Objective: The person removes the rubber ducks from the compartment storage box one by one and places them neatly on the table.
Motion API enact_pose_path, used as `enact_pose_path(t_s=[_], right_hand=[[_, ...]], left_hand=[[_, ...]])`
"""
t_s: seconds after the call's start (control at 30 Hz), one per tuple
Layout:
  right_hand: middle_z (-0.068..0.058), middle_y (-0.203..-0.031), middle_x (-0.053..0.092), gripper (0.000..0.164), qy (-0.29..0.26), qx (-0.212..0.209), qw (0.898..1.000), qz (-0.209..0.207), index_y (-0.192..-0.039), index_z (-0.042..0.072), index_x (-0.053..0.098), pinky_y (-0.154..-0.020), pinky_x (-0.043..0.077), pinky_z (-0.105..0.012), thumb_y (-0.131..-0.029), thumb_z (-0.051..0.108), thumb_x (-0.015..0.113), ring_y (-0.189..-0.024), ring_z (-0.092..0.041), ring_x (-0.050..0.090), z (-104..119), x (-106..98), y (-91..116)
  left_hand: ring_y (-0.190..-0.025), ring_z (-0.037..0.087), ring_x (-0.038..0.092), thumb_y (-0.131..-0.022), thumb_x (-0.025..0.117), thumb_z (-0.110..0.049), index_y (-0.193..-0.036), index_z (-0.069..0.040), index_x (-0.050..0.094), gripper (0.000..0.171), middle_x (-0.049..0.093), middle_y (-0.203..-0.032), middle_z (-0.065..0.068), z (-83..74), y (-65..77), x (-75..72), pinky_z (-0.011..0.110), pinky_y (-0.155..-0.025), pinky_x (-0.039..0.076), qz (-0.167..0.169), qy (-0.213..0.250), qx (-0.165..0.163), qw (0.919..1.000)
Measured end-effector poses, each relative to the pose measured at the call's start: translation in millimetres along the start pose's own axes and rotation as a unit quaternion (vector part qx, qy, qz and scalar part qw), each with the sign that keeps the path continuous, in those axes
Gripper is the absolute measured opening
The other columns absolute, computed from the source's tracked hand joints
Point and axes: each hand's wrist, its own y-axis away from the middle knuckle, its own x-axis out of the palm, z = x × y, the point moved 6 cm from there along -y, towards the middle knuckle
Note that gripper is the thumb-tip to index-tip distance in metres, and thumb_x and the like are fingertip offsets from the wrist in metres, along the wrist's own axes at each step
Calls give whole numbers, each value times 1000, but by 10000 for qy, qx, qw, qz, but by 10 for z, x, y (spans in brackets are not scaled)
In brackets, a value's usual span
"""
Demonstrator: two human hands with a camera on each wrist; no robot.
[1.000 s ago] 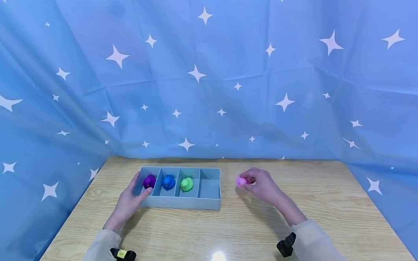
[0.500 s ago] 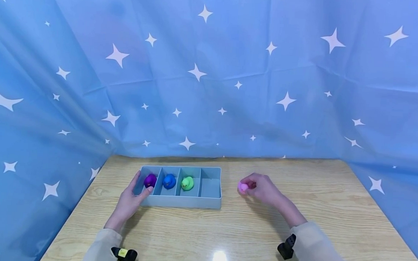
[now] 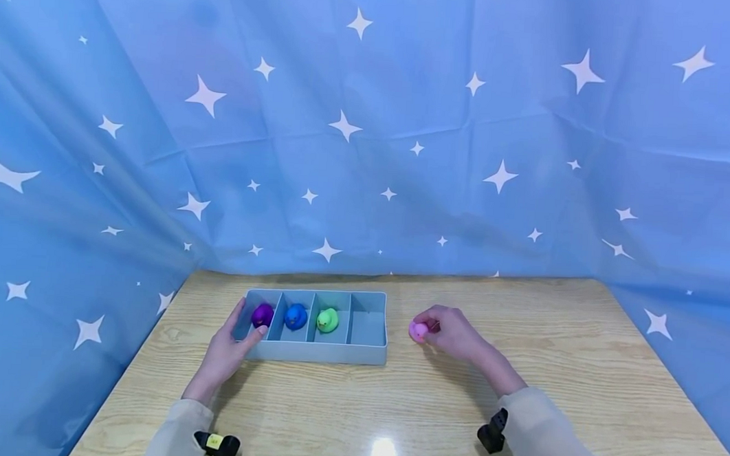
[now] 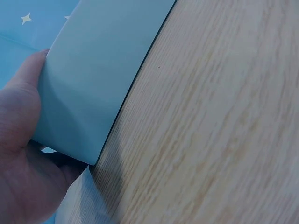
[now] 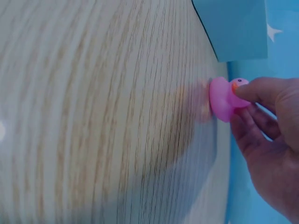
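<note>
In the head view my left hand (image 3: 223,355) grips the left end of a grey-blue divided box (image 3: 324,353), thumb over the front rim and fingers along the end wall. The left wrist view shows that hand (image 4: 28,140) round the box's corner. A purple rubber duck (image 3: 263,315), a blue rubber duck (image 3: 295,317) and a green rubber duck (image 3: 327,320) each sit in their own compartment. Right of the box, my right hand (image 3: 458,335) pinches a pink rubber duck (image 5: 221,99) between thumb and fingers, its base close over the tabletop.
The box's rightmost compartment (image 3: 368,328) shows its bare floor. Under everything lies a wood-grain table (image 3: 305,418), with a blue star-printed curtain (image 3: 368,159) behind and at both sides. Black cameras (image 3: 492,431) are worn at both wrists.
My right hand has brought the pink duck down and nearer to me, then slightly left toward the box. My left hand keeps its place on the box.
</note>
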Motion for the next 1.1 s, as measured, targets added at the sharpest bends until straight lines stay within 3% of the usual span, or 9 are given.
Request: enact_pose_path(t_s=[0.63,1.1], right_hand=[[-9,-101,68,29,-95,-5,9999,55,-115,-7,71,-79,58,-34,-86,-9,72,-90,-22,64,-14,-4,1],[-25,-123,65,41,-388,-66,9988,-286,-131,-7,63,-87,57,-44,-91,-4,67,-106,-34,62,141,-153,-47]], left_hand=[[-152,49,13,-100,61,-53,-167,-16,6,94,14,-168,25,9,-35,14,63,-119,19,18,-107,-72,9999],[-152,49,12,-101,62,-50,-167,-17,5,93,14,-167,26,-7,-4,2,63,-120,18,39,-16,-87,10000]])
